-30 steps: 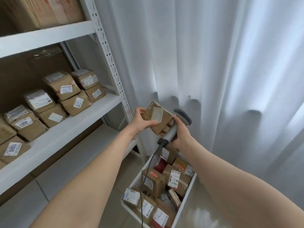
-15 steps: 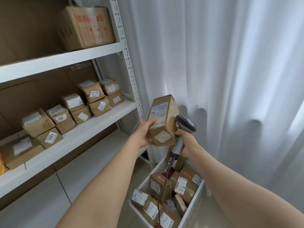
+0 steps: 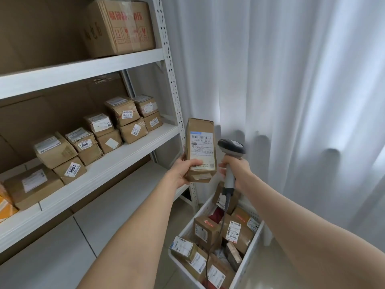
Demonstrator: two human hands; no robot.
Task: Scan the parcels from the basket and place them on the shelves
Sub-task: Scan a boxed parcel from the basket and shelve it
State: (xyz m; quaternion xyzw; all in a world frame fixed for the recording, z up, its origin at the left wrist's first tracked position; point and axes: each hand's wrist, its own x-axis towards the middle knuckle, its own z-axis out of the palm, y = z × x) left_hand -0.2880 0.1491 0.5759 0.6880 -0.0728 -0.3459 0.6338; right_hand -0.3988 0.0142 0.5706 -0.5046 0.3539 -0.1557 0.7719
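White shelves (image 3: 125, 155) hold labelled parcels (image 3: 125, 113); white curtain (image 3: 291, 80) hangs behind the basket (image 3: 249, 254).

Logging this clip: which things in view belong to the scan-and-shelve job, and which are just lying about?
Job:
- parcel, held by the left hand
- scanner, gripped by the right hand
- basket of more parcels
- shelf with stored parcels

Just there:
- curtain
- big box higher up
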